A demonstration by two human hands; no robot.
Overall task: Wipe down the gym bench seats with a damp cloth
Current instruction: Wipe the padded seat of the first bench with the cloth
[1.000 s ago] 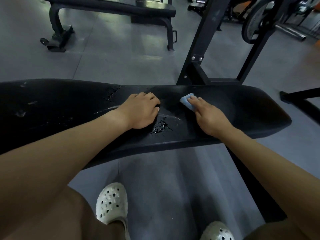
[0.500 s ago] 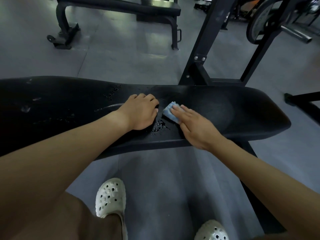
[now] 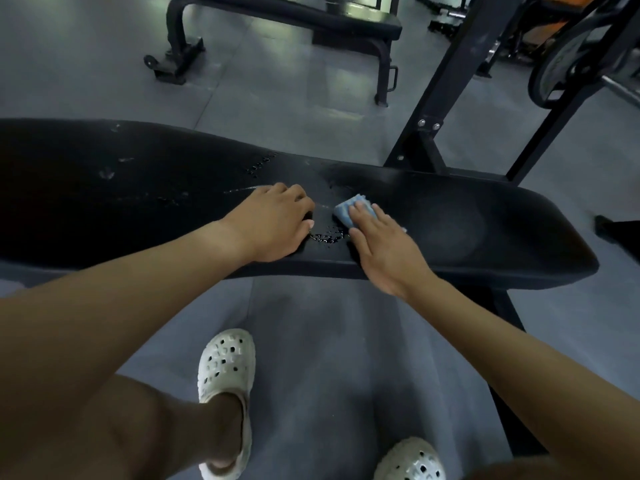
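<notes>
Right hand (image 3: 384,251) flat, fingers straight, pressing blue cloth (image 3: 349,211) onto black bench seat (image 3: 485,230). Left hand (image 3: 277,223) beside it, fingers curled under, resting on pad, holding nothing. Water droplets (image 3: 329,236) between hands.

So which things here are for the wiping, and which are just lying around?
For the job: black bench seat, blue cloth, right hand pressing the cloth, left hand resting on the seat, water drops.

Just there: other bench, weight plate, rack post, white shoes.
</notes>
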